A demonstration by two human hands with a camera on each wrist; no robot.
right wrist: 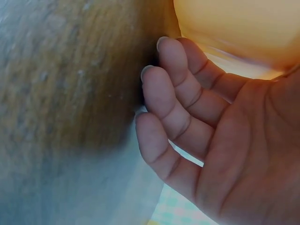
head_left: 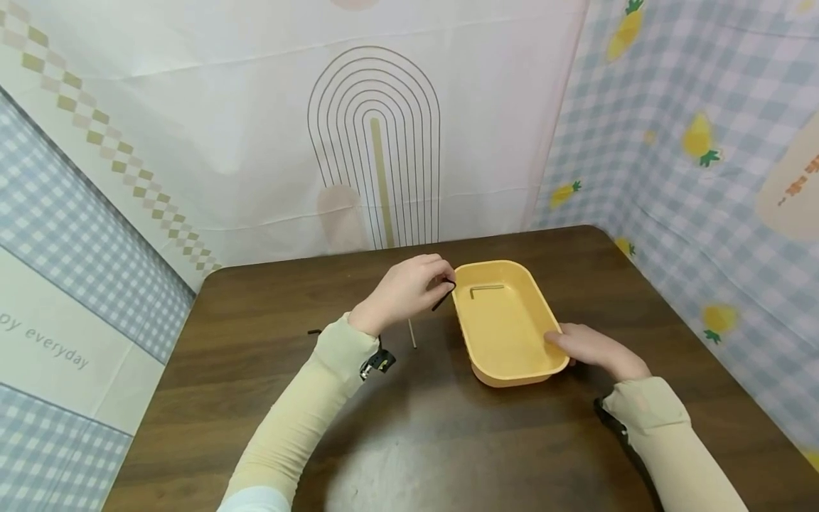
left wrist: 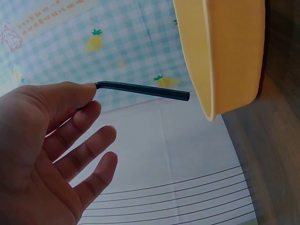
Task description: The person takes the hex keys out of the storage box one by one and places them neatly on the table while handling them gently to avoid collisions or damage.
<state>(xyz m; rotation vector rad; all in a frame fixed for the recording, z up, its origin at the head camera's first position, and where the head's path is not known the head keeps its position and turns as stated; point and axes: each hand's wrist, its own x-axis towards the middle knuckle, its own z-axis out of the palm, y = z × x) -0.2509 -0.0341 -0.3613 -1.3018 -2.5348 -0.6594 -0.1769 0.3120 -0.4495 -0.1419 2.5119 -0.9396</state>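
Note:
My left hand (head_left: pixel 407 290) pinches a black hex key (left wrist: pixel 145 90) between thumb and forefinger at its bent end. Its long arm points toward the rim of a yellow tray (head_left: pixel 510 334), just left of it; the other fingers are spread loosely. At the tray's near right corner, my right hand (head_left: pixel 593 348) grips the rim, thumb over the inside and fingers outside and below. Those fingers (right wrist: pixel 159 93) curl close to the table in the right wrist view. A thin L-shaped hex key (head_left: pixel 488 288) lies inside the tray near its far end.
On the brown wooden table (head_left: pixel 256 398), a thin metal rod (head_left: pixel 412 334) lies left of the tray. A black piece (head_left: pixel 314 331) shows beside the left forearm, which hides the rest of it. Patterned cloth (head_left: pixel 499 142) hangs behind the table and along its sides.

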